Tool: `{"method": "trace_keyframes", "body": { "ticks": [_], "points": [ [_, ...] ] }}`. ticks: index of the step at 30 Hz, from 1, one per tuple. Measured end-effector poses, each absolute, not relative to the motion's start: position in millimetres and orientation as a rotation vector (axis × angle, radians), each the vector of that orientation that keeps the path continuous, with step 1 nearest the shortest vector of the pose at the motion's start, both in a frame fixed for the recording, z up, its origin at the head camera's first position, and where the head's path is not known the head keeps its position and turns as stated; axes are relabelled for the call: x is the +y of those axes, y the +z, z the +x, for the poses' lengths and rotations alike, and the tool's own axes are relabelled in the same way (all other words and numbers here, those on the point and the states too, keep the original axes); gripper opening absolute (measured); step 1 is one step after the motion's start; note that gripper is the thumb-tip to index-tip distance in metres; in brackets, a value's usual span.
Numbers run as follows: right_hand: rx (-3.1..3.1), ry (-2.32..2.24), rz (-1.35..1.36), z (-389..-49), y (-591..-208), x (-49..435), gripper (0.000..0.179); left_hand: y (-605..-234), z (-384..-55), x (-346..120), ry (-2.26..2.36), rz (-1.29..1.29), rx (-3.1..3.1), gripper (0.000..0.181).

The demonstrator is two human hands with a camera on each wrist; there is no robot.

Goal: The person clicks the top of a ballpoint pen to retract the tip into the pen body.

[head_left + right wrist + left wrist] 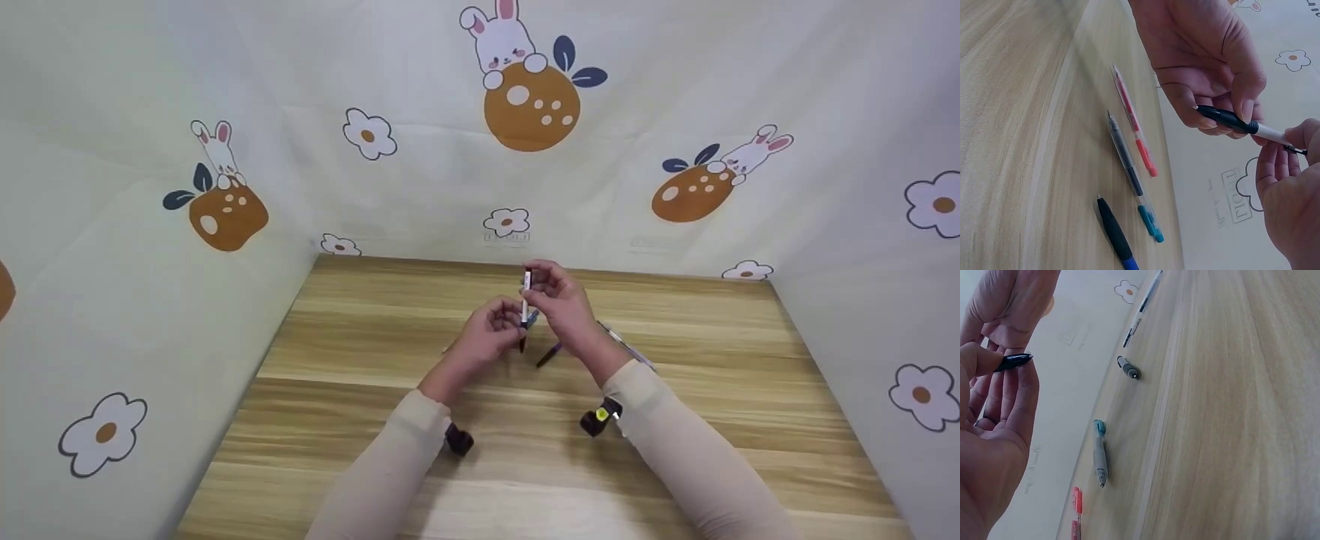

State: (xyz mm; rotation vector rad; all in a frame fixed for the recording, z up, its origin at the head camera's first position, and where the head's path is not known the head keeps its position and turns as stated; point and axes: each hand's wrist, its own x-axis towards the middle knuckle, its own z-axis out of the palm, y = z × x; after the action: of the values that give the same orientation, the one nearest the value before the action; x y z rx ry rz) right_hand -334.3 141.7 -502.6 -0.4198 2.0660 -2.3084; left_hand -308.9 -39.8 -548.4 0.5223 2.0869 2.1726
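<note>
Both hands hold one white ballpoint pen with a black grip and tip, raised above the table. My left hand pinches the black grip between thumb and fingers, and the metal tip points out past the fingers. At the other end, by the black clip, the thumb and fingers of my right hand pinch the pen. The left wrist view shows only the dark tip end; the white barrel is hidden there.
Several pens lie on the wooden table: a red one, a clear one with a teal clip, a black and blue one, and a slim clear one. A patterned cloth wall stands behind.
</note>
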Motion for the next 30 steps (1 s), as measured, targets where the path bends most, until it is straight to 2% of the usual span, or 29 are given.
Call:
{"method": "trace_keyframes", "body": {
  "ticks": [30],
  "points": [
    [2.085, -2.328, -0.420, -337.5, -506.7, 136.7, 0.054, -547.1, -311.1, -47.0, 2.109, 0.470, 2.110, 0.032]
  ]
}}
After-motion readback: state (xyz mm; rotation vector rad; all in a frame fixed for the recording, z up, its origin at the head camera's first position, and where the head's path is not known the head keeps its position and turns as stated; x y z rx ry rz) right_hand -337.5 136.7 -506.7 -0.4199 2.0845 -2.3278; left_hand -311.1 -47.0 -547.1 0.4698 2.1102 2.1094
